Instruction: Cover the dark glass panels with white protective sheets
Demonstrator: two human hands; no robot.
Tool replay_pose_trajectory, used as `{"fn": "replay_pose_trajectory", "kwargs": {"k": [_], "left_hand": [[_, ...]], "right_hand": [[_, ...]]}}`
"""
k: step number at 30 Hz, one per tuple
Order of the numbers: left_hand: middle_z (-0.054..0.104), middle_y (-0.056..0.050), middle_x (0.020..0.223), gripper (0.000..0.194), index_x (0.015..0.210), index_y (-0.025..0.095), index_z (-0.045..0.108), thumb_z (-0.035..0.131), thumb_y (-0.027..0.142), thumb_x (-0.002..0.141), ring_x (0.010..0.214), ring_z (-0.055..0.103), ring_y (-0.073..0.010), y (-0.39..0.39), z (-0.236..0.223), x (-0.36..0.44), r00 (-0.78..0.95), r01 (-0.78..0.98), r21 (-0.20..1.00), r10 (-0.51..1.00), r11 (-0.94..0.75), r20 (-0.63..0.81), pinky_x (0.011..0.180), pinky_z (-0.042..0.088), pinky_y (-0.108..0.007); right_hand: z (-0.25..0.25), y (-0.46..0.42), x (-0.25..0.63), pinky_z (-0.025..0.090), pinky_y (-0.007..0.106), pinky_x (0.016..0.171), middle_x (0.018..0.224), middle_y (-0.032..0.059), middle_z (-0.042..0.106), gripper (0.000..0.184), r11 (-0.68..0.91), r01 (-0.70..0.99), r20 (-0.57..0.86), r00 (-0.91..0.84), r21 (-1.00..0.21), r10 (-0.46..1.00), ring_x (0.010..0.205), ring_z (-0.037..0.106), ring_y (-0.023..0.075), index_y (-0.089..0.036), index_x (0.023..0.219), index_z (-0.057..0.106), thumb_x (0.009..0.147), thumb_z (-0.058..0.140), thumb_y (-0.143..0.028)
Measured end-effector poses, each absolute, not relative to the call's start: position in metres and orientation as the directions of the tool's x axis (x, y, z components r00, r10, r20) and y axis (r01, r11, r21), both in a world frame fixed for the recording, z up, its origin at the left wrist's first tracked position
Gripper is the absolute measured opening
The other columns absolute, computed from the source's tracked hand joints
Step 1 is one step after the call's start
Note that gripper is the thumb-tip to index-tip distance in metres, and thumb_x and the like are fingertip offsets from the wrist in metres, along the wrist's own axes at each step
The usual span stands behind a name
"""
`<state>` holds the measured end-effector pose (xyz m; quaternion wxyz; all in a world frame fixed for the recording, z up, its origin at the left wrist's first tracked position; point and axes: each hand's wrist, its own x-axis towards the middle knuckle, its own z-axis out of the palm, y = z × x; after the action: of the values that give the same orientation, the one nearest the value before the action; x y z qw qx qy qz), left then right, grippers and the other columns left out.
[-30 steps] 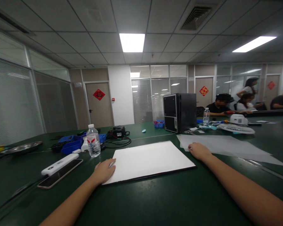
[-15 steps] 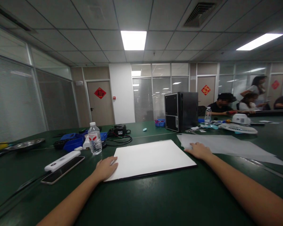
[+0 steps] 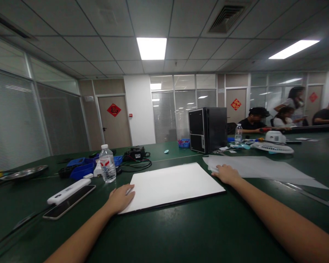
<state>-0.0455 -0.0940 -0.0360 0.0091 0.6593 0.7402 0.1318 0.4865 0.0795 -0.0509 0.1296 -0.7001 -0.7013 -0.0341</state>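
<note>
A flat white panel (image 3: pixel 175 184) with a dark edge lies on the green table in front of me. My left hand (image 3: pixel 121 198) rests over its left edge, open, with the fingers stretched onto the white surface. On the other side, my right hand (image 3: pixel 227 174) lies open beside the panel's right edge, fingers on the near left corner of the translucent white sheets (image 3: pixel 265 167). Neither hand grips anything that I can see. The undersides of both hands are hidden.
Left of the panel stand a water bottle (image 3: pixel 107 166), a white power strip (image 3: pixel 68 191) and a phone (image 3: pixel 70 202). Behind are black cables (image 3: pixel 137 155), blue trays (image 3: pixel 82 171) and a computer tower (image 3: pixel 208 129). A white fan-like part (image 3: pixel 272 147) lies farther right, near several people.
The view has turned slightly right, so everything sits a little farther left. Both hands and the panel keep their places relative to each other.
</note>
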Motion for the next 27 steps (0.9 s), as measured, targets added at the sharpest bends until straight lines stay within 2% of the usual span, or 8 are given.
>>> {"fn": "replay_pose_trajectory", "kwargs": {"k": [3, 6, 11, 14, 18, 21, 24, 27], "left_hand": [[0.056, -0.01, 0.15, 0.047, 0.139, 0.021, 0.058, 0.061, 0.045, 0.099, 0.139, 0.052, -0.0304, -0.094, -0.035, -0.045, -0.132, 0.973, 0.207, 0.979, 0.098, 0.157, 0.118, 0.037, -0.061], [0.056, -0.01, 0.15, 0.046, 0.138, 0.021, 0.058, 0.062, 0.045, 0.099, 0.138, 0.053, -0.0303, -0.094, -0.035, -0.045, -0.13, 0.974, 0.207, 0.978, 0.095, 0.163, 0.117, 0.038, -0.061], [0.056, -0.01, 0.148, 0.045, 0.137, 0.022, 0.059, 0.064, 0.043, 0.098, 0.133, 0.056, -0.0295, -0.093, -0.036, -0.046, -0.134, 0.974, 0.206, 0.975, 0.097, 0.178, 0.112, 0.045, -0.058], [0.057, -0.01, 0.147, 0.045, 0.137, 0.022, 0.059, 0.064, 0.043, 0.097, 0.132, 0.057, -0.0293, -0.093, -0.037, -0.048, -0.135, 0.973, 0.208, 0.974, 0.096, 0.181, 0.112, 0.045, -0.058], [0.056, -0.01, 0.149, 0.046, 0.137, 0.022, 0.058, 0.064, 0.044, 0.097, 0.134, 0.055, -0.0299, -0.093, -0.038, -0.048, -0.135, 0.973, 0.211, 0.976, 0.097, 0.172, 0.114, 0.043, -0.059], [0.055, -0.01, 0.15, 0.047, 0.138, 0.022, 0.058, 0.063, 0.045, 0.098, 0.139, 0.052, -0.0307, -0.093, -0.038, -0.048, -0.131, 0.972, 0.213, 0.978, 0.095, 0.162, 0.117, 0.037, -0.062], [0.055, -0.01, 0.151, 0.046, 0.138, 0.022, 0.058, 0.062, 0.045, 0.099, 0.14, 0.051, -0.0307, -0.092, -0.037, -0.048, -0.125, 0.973, 0.215, 0.979, 0.09, 0.159, 0.119, 0.035, -0.062], [0.056, -0.01, 0.15, 0.046, 0.138, 0.021, 0.058, 0.062, 0.045, 0.099, 0.14, 0.051, -0.0305, -0.093, -0.037, -0.048, -0.124, 0.973, 0.215, 0.979, 0.088, 0.162, 0.119, 0.036, -0.062]], "right_hand": [[-0.049, 0.076, 0.488, 0.05, 0.052, 0.103, 0.129, 0.0096, 0.064, 0.04, 0.036, 0.984, 0.259, 0.01, -0.174, 0.966, 0.118, 0.061, 0.0266, -0.019, 0.125, 0.064, 0.099, 0.062, -0.048], [-0.042, 0.073, 0.492, 0.052, 0.05, 0.099, 0.121, 0.0089, 0.067, 0.035, 0.057, 0.965, 0.311, 0.026, -0.255, 0.95, 0.11, 0.065, 0.0239, -0.018, 0.12, 0.065, 0.101, 0.059, -0.046], [-0.025, 0.067, 0.486, 0.046, 0.05, 0.105, 0.121, 0.018, 0.069, 0.051, 0.266, 0.872, 0.441, -0.065, -0.41, 0.895, 0.116, 0.065, 0.0316, -0.016, 0.125, 0.062, 0.106, 0.034, -0.053], [-0.022, 0.068, 0.476, 0.052, 0.043, 0.097, 0.116, 0.014, 0.074, 0.059, 0.415, 0.753, 0.445, -0.182, -0.51, 0.877, 0.106, 0.07, 0.0283, -0.02, 0.126, 0.062, 0.104, 0.026, -0.062], [-0.032, 0.074, 0.475, 0.057, 0.042, 0.087, 0.106, 0.0129, 0.078, 0.069, 0.453, 0.648, 0.396, -0.244, -0.613, 0.885, 0.097, 0.074, 0.0269, -0.021, 0.139, 0.055, 0.104, 0.013, -0.062], [-0.04, 0.076, 0.488, 0.053, 0.047, 0.097, 0.113, 0.0162, 0.077, 0.067, 0.417, 0.684, 0.361, -0.235, -0.598, 0.903, 0.106, 0.072, 0.0319, -0.02, 0.14, 0.058, 0.096, 0.04, -0.068], [-0.042, 0.073, 0.499, 0.046, 0.051, 0.106, 0.121, 0.0202, 0.074, 0.066, 0.392, 0.751, 0.33, -0.243, -0.531, 0.912, 0.115, 0.067, 0.0395, -0.016, 0.123, 0.071, 0.08, 0.067, -0.066], [-0.039, 0.072, 0.496, 0.048, 0.046, 0.104, 0.117, 0.0167, 0.077, 0.058, 0.407, 0.771, 0.302, -0.288, -0.49, 0.909, 0.112, 0.068, 0.0364, -0.017, 0.107, 0.078, 0.087, 0.056, -0.066]]}}
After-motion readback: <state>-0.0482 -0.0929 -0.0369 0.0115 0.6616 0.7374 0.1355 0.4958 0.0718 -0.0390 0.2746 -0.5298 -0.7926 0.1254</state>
